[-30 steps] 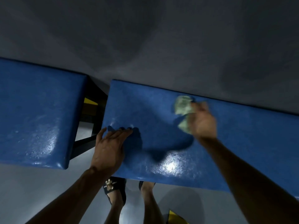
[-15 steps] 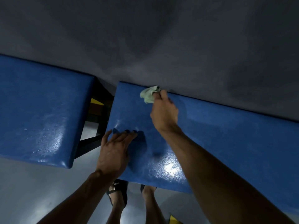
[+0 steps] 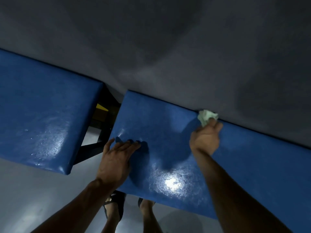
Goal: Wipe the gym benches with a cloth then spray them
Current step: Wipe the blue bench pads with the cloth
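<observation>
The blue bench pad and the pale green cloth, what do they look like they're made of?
The blue padded bench top looks like vinyl or faux leather: glossy, fine-grained, throwing a bright glare spot, dimpling under the left hand. The crumpled pale green cloth in the right hand looks matte and soft, either fabric or paper.

The person's forearms point(image 3: 235, 190) are bare, with no sleeves showing; on the feet are dark open sandals point(image 3: 116, 199), one bearing small pale lettering.

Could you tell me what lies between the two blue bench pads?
In the head view, a gap separates the left bench pad from the right bench pad; it shows the black frame, a yellow part and pale floor.
</observation>
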Tool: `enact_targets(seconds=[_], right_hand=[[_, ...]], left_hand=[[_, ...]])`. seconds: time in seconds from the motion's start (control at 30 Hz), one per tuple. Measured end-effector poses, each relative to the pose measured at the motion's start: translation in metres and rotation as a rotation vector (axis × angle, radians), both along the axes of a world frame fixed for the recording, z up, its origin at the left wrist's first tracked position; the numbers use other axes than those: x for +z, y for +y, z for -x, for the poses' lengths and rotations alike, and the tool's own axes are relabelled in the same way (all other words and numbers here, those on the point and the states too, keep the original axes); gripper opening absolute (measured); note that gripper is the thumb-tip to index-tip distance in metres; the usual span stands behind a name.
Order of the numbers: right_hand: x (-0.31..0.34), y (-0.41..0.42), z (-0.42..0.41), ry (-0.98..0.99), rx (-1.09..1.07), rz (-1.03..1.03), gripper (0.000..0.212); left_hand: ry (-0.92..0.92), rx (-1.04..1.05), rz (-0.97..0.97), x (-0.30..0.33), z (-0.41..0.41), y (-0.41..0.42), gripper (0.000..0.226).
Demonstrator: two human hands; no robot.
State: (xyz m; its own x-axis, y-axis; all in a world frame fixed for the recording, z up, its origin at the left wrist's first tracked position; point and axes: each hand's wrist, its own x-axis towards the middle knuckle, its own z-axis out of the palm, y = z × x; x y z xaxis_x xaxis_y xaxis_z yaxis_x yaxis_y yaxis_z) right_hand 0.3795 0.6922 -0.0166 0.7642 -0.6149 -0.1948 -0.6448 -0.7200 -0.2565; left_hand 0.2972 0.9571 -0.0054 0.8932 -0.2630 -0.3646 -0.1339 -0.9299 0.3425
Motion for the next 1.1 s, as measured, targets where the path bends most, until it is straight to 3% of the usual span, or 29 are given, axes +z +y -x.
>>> enact_targets(seconds=[0.17,0.23,0.3,0.47,0.57,0.73,0.93,1.1], right_hand=[[-0.002,0.066,0.002,-0.074,0.429,-0.010,0.038],[0.003,0.057,0.004,-0.053,0.637,0.018,0.045],[0.004,0.030,0.001,-0.011,0.702,0.037,0.052],[0.015,-0.056,0.010,-0.053,0.386,0.083,0.053],[0.018,-0.063,0.015,-0.021,0.233,0.121,0.047],[0.003,0.017,-0.001,-0.042,0.139,0.052,0.034],[-0.014,0.176,-0.045,-0.131,0.257,0.025,0.028],[-0.013,0.199,-0.050,-0.094,0.346,0.013,0.024]], left_hand=[[0.024,0.003,-0.003,0.003,0.003,-0.001,0.066],[0.039,-0.011,0.003,0.006,0.006,-0.002,0.067],[0.045,-0.028,0.016,0.007,0.008,-0.001,0.068],[0.046,-0.083,0.109,0.001,0.002,0.013,0.067],[0.035,-0.071,0.236,0.000,-0.005,0.023,0.068],[-0.047,0.128,0.467,0.006,-0.019,0.054,0.064],[-0.029,0.219,0.492,0.010,-0.030,0.110,0.063],[-0.027,0.195,0.431,0.010,-0.035,0.128,0.061]])
